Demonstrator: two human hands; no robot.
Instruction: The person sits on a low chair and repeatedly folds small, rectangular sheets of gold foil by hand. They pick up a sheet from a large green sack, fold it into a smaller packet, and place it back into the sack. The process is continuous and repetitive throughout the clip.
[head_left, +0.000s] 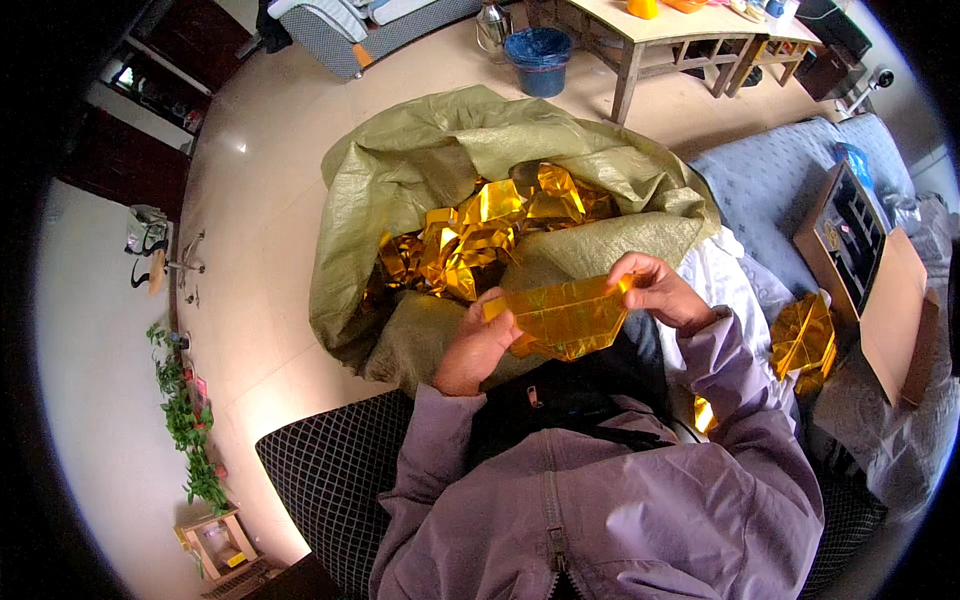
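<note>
Between my hands stretches a piece of folded gold foil paper (570, 319), creased along its length and narrower toward its lower edge. My left hand (478, 345) pinches its left end with the thumb on top. At the upper right corner, the fingers and thumb of my right hand (660, 291) grip the other end. Just beyond lies a large olive woven plastic sack (420, 142) with its mouth spread wide. Many shiny folded gold foil pieces (457, 240) are heaped inside it. Part of the heap is hidden by the sack's folds.
To my right, a stack of gold paper (802, 337) lies beside an open cardboard box (892, 315) on a grey-blue cushioned seat (765, 165). A blue bin (538, 64) and a wooden table (645, 22) stand beyond the sack. Green plants (187, 427) line the left wall.
</note>
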